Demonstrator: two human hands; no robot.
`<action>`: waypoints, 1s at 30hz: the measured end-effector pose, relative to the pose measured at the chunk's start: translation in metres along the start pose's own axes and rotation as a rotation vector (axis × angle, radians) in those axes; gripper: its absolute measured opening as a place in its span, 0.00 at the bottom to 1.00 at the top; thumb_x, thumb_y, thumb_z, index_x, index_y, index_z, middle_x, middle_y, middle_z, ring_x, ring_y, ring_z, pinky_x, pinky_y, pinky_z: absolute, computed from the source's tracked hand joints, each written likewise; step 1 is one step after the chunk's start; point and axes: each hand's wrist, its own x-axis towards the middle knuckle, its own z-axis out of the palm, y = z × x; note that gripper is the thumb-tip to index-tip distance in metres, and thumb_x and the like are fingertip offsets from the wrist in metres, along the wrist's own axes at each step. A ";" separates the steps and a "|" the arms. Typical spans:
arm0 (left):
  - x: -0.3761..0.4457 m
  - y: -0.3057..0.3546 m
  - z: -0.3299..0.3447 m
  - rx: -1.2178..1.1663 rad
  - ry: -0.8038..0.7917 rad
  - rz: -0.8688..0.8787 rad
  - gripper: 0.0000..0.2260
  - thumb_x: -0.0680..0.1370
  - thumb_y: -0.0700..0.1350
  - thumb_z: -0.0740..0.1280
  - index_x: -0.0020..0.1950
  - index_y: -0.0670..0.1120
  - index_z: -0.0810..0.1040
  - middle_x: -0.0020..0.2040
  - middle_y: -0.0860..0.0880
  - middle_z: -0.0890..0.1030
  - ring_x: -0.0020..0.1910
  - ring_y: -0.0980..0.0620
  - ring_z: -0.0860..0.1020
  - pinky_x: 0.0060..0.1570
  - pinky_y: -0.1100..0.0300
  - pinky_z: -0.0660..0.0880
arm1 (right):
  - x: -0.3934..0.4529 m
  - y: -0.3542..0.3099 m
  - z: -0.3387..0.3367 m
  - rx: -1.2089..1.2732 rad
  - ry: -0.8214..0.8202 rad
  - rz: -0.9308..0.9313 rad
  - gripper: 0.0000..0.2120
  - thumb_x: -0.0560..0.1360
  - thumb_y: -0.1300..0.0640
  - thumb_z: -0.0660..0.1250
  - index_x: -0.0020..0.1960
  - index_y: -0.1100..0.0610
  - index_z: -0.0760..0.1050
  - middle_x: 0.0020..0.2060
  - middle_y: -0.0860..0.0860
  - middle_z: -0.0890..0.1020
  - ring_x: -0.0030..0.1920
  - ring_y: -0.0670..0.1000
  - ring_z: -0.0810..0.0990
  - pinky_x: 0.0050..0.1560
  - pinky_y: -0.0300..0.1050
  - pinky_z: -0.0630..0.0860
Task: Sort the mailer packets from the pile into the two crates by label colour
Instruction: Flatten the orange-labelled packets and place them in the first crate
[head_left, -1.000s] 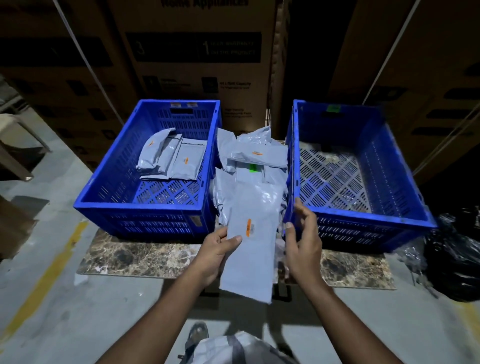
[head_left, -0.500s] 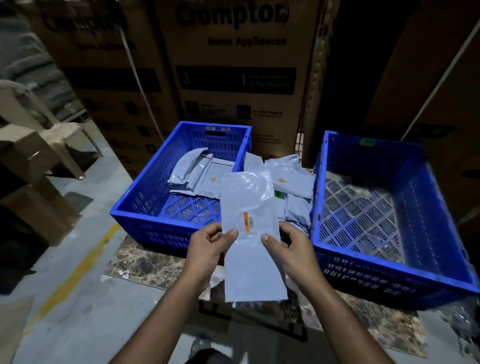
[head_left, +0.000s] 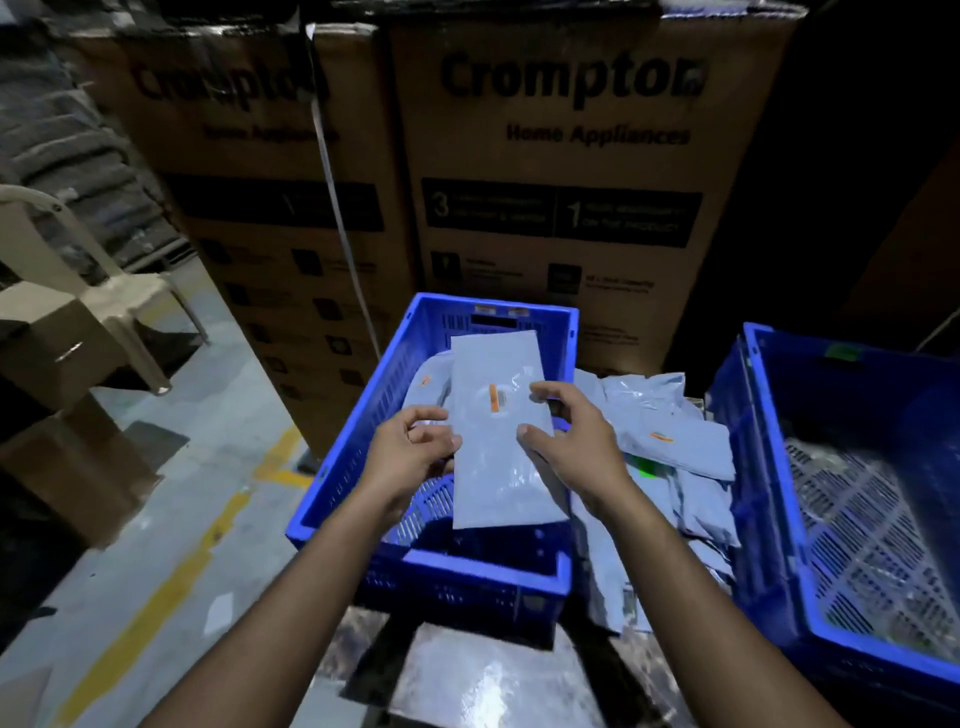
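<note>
Head view: two crates (head_left: 467, 569) (head_left: 774, 467), one packet (head_left: 493, 467) held.

crates: 2, left crate (head_left: 332, 483) under the grip, right crate (head_left: 770, 441) beside it
hands: 2, left hand (head_left: 405, 457), right hand (head_left: 576, 452)
packet (head_left: 493, 467) in the grip: 1
pile (head_left: 670, 431): too messy to count
Crompton cartons (head_left: 270, 234) (head_left: 571, 156): 2
chair (head_left: 119, 301): 1

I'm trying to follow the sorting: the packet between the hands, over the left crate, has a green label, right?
Not quite. The head view shows the label on that packet is orange, not green. The rest stands: it is between the left hand and right hand, over the left crate.
</note>
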 end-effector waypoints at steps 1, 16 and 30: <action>0.017 0.000 -0.007 0.023 0.022 0.000 0.10 0.76 0.31 0.70 0.55 0.39 0.76 0.38 0.43 0.79 0.33 0.50 0.80 0.34 0.57 0.79 | 0.012 0.000 0.011 -0.034 -0.003 0.022 0.20 0.74 0.57 0.73 0.63 0.46 0.76 0.59 0.40 0.79 0.60 0.41 0.76 0.60 0.41 0.73; 0.095 0.004 -0.067 0.519 -0.108 0.123 0.21 0.75 0.42 0.75 0.66 0.52 0.76 0.61 0.52 0.79 0.50 0.58 0.82 0.47 0.66 0.75 | 0.156 0.094 0.116 -0.341 0.196 0.439 0.20 0.77 0.63 0.67 0.69 0.58 0.74 0.68 0.56 0.76 0.68 0.57 0.74 0.66 0.48 0.71; 0.081 -0.006 -0.072 0.601 -0.241 0.116 0.21 0.76 0.45 0.74 0.68 0.52 0.74 0.60 0.53 0.80 0.56 0.59 0.79 0.42 0.77 0.72 | 0.165 0.109 0.146 -0.750 -0.038 0.367 0.29 0.80 0.57 0.65 0.79 0.53 0.60 0.80 0.57 0.53 0.78 0.60 0.54 0.75 0.60 0.62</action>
